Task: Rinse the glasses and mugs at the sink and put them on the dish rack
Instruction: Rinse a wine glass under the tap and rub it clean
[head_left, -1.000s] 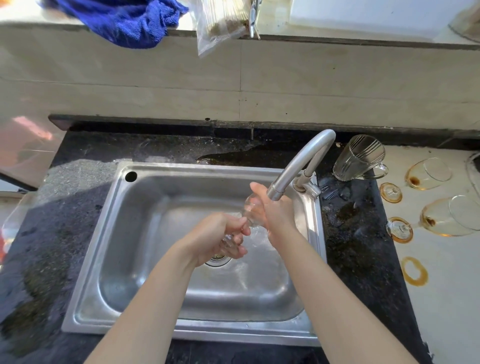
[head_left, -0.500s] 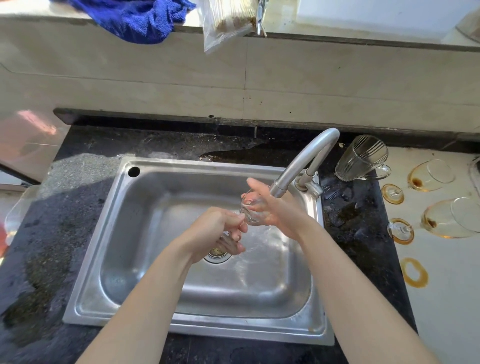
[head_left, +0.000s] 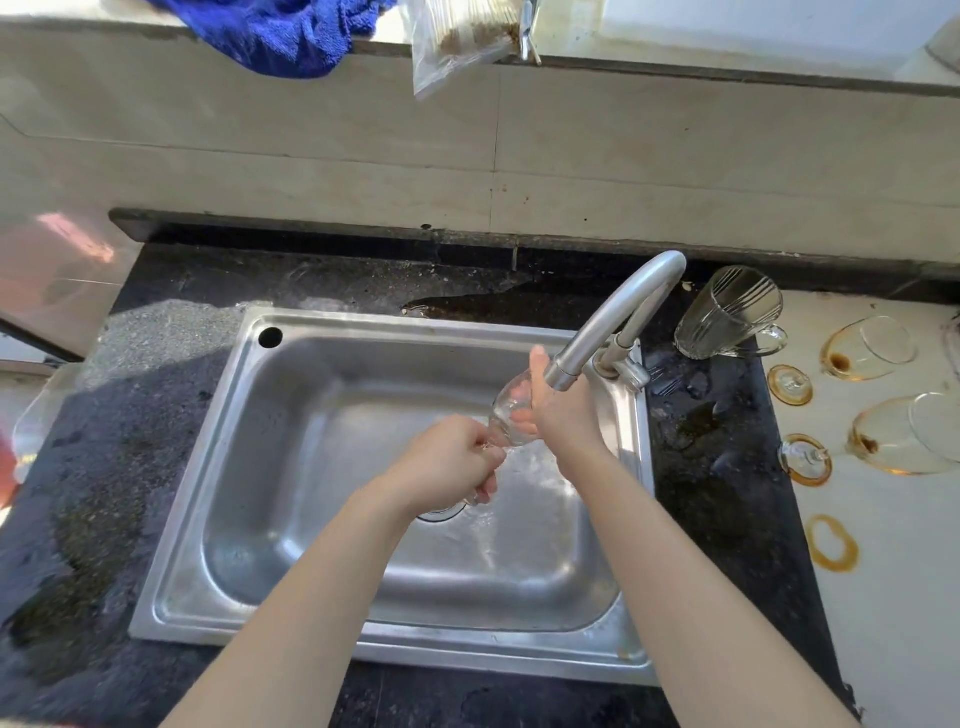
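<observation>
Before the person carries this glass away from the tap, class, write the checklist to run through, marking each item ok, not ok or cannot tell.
1. Clear stemmed wine glass gripped by both hands: ok; left hand at the stem end, right hand around the bowl.
2. Glass held over the stainless steel sink: ok.
3. Bowl beneath the curved metal tap spout: ok.
4. Water running: cannot tell.
5. Glass rinsed clean: cannot tell.
6. Dish rack in sight: not ok.

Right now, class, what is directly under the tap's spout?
The right hand cups a clear glass beneath the spout, above the sink. The left hand covers its other end.
</observation>
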